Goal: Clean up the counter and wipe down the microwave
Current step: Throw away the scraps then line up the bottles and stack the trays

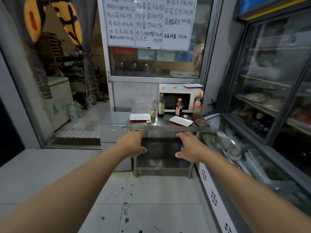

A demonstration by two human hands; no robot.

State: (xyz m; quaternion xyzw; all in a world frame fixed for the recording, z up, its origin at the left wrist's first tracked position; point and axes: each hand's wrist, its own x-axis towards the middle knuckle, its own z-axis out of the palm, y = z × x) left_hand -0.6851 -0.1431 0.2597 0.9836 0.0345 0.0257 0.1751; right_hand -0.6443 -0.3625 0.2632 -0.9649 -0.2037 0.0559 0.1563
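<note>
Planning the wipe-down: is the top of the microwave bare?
No, a red-rimmed white tray and food scraps lie on top of the microwave.

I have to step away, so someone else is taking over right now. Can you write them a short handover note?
Left hand and right hand: both open, empty, stretched toward the steel counter, not touching it.
On the counter: two white trays, four bottles, food scraps, a brown cloth.
The microwave carries a third tray and crumbs.
Done: nothing visible. Left: clear the counter, wipe the microwave.
</note>
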